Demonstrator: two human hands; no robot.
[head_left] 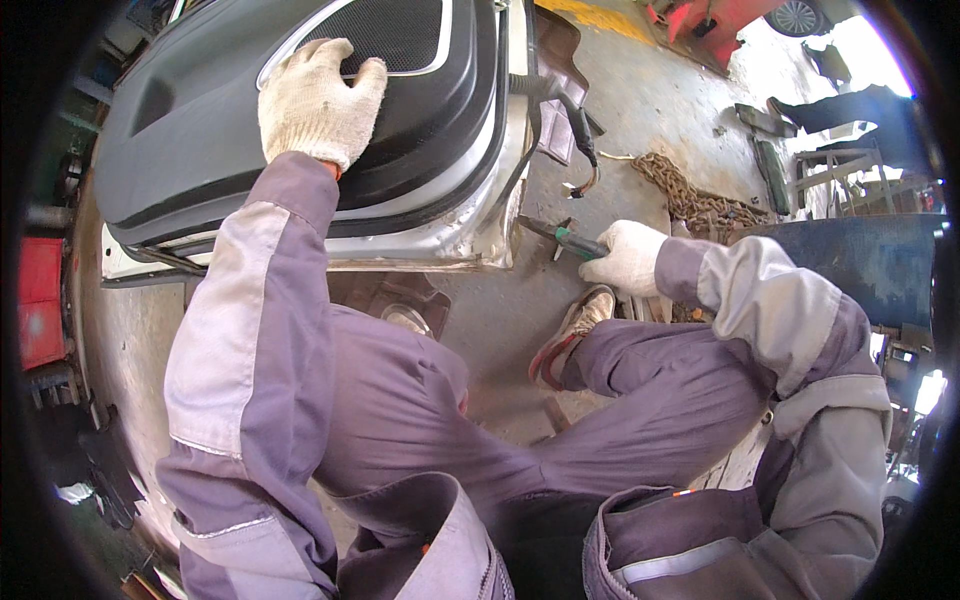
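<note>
A car door (420,190) with a black inner trim panel lies before me on the left, its pale metal edge toward me. My left hand (322,105), in a white knit glove, rests on the panel with fingers apart, beside and partly over the silver-rimmed speaker grille (395,35). To the right of the door's near corner, my right hand (628,258), also gloved, is closed around a green-handled tool (578,243). Its dark, narrow metal end points left toward that corner; its exact kind is unclear.
A black wiring harness (575,125) hangs off the door's right edge. Beyond my right hand lies a rusty chain (680,190) on the concrete floor. A dark blue panel (850,265) stands at the right, and a red cabinet (42,300) at the far left. My shoes are just below the door.
</note>
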